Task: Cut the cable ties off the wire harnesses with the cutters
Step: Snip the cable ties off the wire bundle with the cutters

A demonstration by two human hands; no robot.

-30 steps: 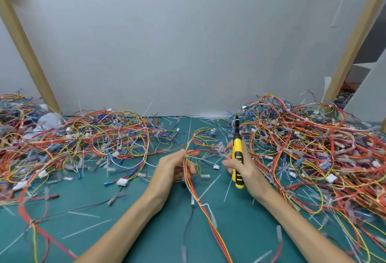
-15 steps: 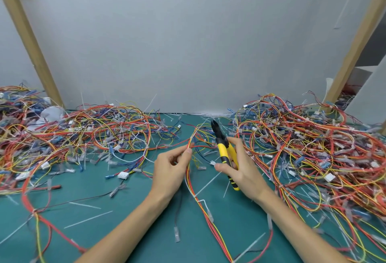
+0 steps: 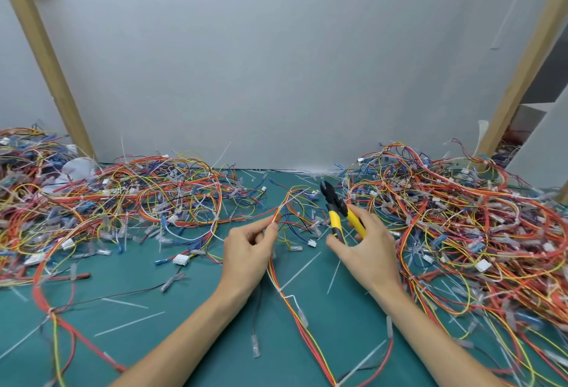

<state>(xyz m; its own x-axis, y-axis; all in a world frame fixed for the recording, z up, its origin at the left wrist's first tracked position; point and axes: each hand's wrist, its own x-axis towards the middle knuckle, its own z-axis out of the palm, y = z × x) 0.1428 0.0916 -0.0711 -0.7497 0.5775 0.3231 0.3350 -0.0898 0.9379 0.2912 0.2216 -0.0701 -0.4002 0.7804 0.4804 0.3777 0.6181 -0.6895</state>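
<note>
Teal mat (image 3: 190, 300); left harness heap (image 3: 138, 202), right harness heap (image 3: 461, 233); loose ties (image 3: 301, 270) between.

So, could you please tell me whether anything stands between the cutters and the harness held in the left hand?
Nothing solid: the cutters in the right hand face the harness pinched by the left hand, with only thin loose wires fanning across the gap.

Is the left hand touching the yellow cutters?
Apart. The head view shows the left hand pinching the wire harness, while the cutters sit in the right hand, with green mat showing between them.
</note>
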